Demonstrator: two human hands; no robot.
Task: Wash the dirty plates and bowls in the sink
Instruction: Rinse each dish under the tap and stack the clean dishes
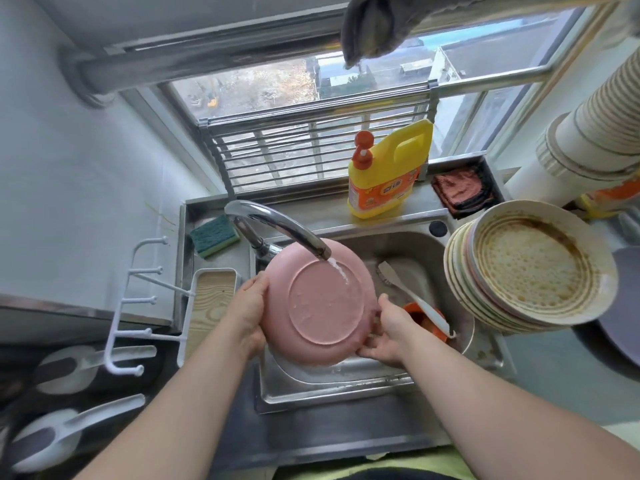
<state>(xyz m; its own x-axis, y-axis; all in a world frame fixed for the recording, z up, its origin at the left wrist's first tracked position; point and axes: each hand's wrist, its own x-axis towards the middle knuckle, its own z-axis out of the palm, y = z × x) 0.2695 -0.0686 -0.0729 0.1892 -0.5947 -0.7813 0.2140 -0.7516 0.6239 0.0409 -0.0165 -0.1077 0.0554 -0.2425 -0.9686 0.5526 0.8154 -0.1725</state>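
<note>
Head view: left hand (250, 306) and right hand (384, 336) gripping opposite rims of pink plate (320, 303), underside up, over sink (332, 379). Rinsing step, judging by tap (277, 228) stream striking the base. Next: probably turn to rinse the face, set aside, then reach right for dirty stack (530, 268) beside the basin.

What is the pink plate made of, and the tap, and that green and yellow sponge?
The pink plate looks like plastic or melamine: flat matte colour, no glassy shine, though glazed ceramic can't be ruled out. The tap is shiny metal, probably chromed or stainless steel, since it mirrors the light. The sponge looks like soft yellow foam with a rough green scrubbing layer on top.
</note>
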